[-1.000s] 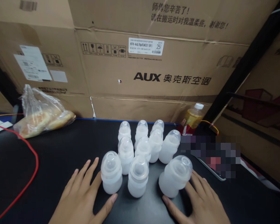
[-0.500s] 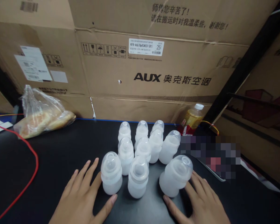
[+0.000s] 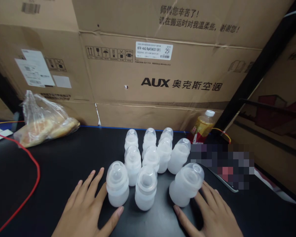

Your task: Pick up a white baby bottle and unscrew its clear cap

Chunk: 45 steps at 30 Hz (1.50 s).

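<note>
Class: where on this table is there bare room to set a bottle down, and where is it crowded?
Bare tabletop lies between the red cable and the left hand, below the bagged bread. Another patch lies right of the right hand. The cluster of white baby bottles is crowded.

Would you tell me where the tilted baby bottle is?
In the head view, the tilted baby bottle sits front right among the bottles, touching the right hand's fingers, an upright baby bottle to its left.

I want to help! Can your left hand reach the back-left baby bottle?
Probably yes: your left hand could pass around the front-left bottle to the back-left bottle, since no bottle stands to its left.
</note>
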Available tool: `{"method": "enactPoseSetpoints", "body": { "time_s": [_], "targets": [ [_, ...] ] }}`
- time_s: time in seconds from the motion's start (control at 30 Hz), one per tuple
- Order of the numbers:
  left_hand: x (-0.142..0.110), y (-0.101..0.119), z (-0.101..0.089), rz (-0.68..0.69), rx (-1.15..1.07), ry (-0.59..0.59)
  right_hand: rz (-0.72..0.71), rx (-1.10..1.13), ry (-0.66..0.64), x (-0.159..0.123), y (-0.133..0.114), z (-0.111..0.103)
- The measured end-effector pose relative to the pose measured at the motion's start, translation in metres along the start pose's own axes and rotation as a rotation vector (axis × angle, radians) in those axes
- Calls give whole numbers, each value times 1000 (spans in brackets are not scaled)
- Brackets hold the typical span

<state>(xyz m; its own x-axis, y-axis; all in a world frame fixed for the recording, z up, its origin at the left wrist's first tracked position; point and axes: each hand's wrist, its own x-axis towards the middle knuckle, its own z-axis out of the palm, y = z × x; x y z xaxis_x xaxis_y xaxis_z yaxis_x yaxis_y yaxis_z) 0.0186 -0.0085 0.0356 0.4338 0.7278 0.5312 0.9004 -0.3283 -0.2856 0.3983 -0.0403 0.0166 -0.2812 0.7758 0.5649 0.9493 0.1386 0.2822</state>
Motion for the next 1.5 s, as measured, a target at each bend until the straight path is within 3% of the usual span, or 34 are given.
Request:
{"method": "enactPoseSetpoints", "body": {
  "time_s": [0.23,0.57,0.9,1.5],
  "targets": [
    [5,1,-5,27,4,26,-3,12,-11,-4,1,0],
    [-6,1,8,-68,-64,-40,-12,28,-28,-1,3,1],
    [4,3,-5,8,-13,18,-5,39,-31,-4,3,2],
    [-7,1,5,-75,-87,-61,3,37,-33,-4,4,0]
  ]
}}
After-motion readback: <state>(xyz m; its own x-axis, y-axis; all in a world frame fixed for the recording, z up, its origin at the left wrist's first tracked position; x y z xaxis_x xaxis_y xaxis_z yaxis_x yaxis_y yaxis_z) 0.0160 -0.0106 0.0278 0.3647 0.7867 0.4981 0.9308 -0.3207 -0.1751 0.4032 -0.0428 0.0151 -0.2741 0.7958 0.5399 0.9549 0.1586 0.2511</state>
